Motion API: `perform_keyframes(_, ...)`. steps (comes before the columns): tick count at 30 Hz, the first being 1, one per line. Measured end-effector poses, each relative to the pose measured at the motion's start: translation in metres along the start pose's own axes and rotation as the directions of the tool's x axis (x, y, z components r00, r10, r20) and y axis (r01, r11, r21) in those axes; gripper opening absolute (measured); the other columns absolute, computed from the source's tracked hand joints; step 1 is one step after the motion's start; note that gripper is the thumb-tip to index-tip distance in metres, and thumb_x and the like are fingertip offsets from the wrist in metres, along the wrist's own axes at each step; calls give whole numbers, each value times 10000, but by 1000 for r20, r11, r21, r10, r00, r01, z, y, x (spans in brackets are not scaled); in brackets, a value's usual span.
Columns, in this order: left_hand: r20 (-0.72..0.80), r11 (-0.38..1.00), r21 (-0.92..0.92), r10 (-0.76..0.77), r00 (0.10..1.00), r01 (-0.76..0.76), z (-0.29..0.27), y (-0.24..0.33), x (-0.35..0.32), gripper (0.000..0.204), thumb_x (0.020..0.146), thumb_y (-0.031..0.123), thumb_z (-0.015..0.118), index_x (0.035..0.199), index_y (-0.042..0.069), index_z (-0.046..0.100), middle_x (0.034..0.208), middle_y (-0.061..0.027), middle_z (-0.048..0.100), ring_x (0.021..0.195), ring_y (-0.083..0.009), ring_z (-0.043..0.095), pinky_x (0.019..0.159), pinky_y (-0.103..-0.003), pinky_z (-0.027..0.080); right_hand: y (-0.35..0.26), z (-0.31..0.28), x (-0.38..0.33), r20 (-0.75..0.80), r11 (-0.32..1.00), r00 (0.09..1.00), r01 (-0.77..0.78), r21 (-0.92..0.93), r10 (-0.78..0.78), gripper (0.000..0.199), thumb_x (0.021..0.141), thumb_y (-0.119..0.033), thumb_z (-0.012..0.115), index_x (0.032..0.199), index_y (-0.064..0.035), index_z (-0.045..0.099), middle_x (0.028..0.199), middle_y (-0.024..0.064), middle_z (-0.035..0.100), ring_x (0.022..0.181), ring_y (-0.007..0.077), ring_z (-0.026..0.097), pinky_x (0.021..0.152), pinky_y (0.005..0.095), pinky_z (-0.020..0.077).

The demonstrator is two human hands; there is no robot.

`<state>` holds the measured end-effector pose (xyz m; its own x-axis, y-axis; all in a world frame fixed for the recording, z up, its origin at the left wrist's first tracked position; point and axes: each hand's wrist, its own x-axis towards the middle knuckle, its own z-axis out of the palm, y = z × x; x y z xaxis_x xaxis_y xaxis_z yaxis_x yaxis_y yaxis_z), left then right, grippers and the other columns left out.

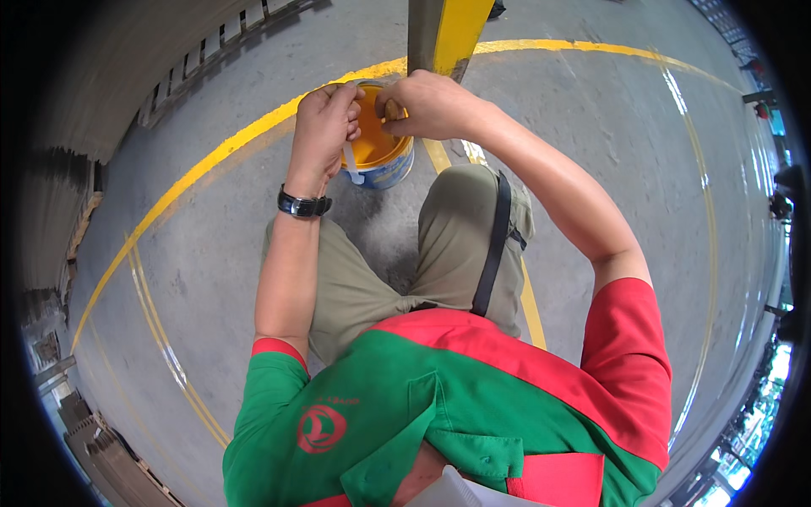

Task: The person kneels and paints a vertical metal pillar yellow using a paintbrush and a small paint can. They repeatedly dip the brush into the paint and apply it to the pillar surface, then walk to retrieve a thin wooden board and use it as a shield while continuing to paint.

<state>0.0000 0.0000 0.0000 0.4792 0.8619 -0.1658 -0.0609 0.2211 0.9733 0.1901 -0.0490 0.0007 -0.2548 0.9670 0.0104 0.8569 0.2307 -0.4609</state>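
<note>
A small open can of yellow paint [378,158] stands on the concrete floor between my knees. My left hand [325,127], with a black wristwatch on the wrist, is closed around a pale strip or handle at the can's near-left rim. My right hand [427,103] hovers over the can's far rim, fingers pinched on something small that I cannot make out. Both hands meet above the can and hide much of its top edge.
A yellow-painted post [445,32] rises just behind the can. Curved yellow floor lines [211,160] cross the grey concrete. Stacked cardboard [51,211] lines the left side, with more stacks at the lower left.
</note>
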Motion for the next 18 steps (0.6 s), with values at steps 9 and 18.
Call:
perform_keyframes(9,0,1000,-21,19,1000,-19,20,-11,-2,228,1021,172,561,927,-26,624,676,28,511,550,-53,449,512,-229,399,8,27,7,138,968,989,-21,-250,57,225,808,-243,754,1013,-153,769,887,89,750,890,309,723,760,446,574)
perform_keyframes(18,2,999,-44,8,1000,-8,26,-7,-1,205,1044,203,576,972,16,618,690,55,469,564,-40,407,537,-214,390,9,-18,-32,-171,997,983,-65,39,70,293,821,-286,786,1045,-99,759,927,104,766,870,322,725,761,423,575)
